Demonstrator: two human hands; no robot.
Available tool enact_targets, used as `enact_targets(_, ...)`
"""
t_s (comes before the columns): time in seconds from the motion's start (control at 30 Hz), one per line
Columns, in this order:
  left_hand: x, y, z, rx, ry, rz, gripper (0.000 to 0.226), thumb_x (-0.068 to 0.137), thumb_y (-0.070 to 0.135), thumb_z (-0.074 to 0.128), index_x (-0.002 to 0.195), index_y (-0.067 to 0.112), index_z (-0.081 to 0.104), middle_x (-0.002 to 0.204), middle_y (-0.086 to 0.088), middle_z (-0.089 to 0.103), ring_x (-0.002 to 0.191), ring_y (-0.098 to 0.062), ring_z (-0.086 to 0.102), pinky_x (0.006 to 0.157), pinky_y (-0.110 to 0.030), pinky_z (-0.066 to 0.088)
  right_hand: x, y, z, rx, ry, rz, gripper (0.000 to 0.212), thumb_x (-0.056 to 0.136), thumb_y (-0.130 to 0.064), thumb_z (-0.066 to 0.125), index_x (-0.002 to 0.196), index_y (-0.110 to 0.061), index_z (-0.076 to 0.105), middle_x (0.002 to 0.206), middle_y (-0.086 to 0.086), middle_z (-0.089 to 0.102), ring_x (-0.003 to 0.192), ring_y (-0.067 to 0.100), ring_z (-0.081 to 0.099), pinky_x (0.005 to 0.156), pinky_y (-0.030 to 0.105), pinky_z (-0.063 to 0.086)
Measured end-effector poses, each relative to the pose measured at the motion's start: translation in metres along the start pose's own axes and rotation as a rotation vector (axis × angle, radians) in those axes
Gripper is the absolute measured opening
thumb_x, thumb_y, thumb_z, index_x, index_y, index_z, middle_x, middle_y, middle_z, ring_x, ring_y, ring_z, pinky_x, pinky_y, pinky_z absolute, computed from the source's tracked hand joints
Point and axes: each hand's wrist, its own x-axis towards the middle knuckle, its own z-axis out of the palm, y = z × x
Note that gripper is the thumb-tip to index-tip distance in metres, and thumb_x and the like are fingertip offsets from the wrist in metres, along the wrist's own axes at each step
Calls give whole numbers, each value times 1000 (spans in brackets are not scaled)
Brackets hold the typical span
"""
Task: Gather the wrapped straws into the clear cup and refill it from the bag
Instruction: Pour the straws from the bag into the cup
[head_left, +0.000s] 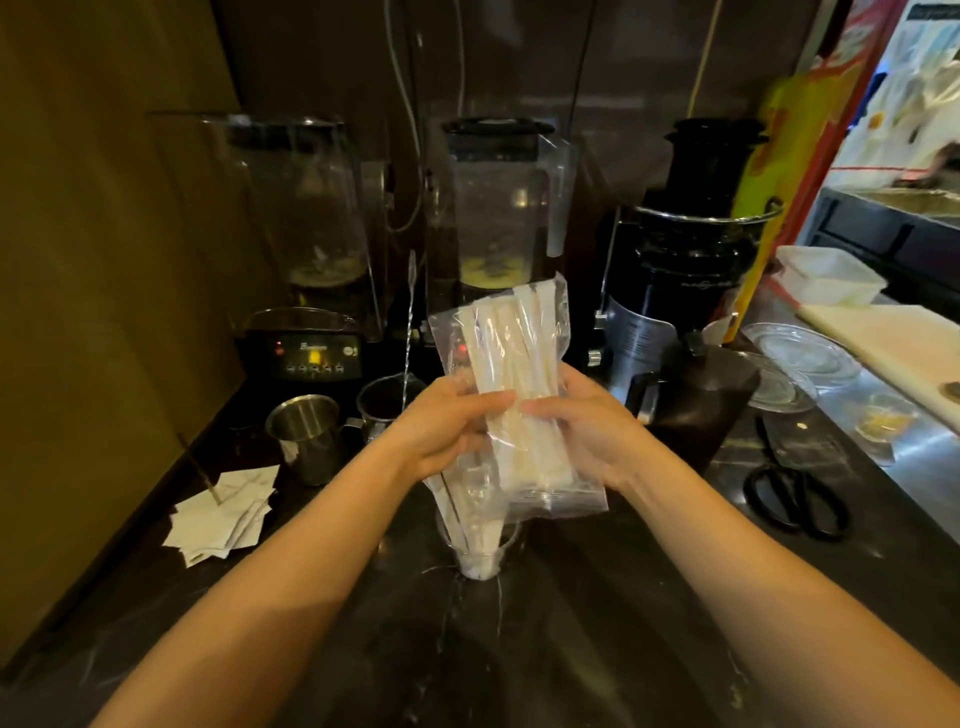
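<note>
Your left hand (447, 421) and right hand (582, 421) both grip the clear plastic bag of paper-wrapped straws (511, 384), directly above the clear cup (475, 551) on the dark table (571, 649).

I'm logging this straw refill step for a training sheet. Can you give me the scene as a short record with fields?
setting: dark marble counter with blenders behind
left hand: left hand grips the bag's left side
right hand: right hand grips the bag's right side
bag: clear plastic bag of wrapped straws, held upright above the cup
cup: clear cup on the counter, already holding some wrapped straws
nearby: black scissors to the right, paper slips to the left, steel cup
</note>
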Motion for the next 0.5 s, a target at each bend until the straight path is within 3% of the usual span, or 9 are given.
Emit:
enact_targets(0.1,2,1,-12,142,56,93,23,85,5,56,97,24,62,94,2,70,80,-9,71,71,-26,59,9,3,9,-80,44,-58,44,83,3,55,124,-10,46,114,6,61,104,21,61,91,39,51)
enact_targets(0.23,-1,-9,-25,212,101,181,27,82,6,59,100,26,63,97,5,69,87,-8,69,72,-22,57,18,17,17,-72,20,-74,38,84,4,53,112,-21,49,109,2,61,107,21,59,93,38,50)
enact_targets(0.33,-2,-23,-32,197,129,168,30,81,4,60,101,26,62,101,2,69,90,-9,68,71,-21,56,24,29,17,-106,-1,-65,37,84,3,54,109,-25,52,111,2,62,107,18,61,93,36,51)
enact_targets(0.43,0,-32,-36,208,149,136,33,81,4,60,109,21,61,107,-2,67,101,-19,65,84,-31,55,25,37,16,-161,-1,-41,37,85,-1,55,113,-25,52,119,7,61,110,18,60,95,37,50)
enact_targets(0.5,0,-36,-39,213,147,132,37,81,2,60,115,17,59,106,1,67,103,-17,64,83,-28,55,25,39,14,-197,-1,-37,39,86,-2,54,118,-25,51,124,8,59,115,22,57,98,39,48)
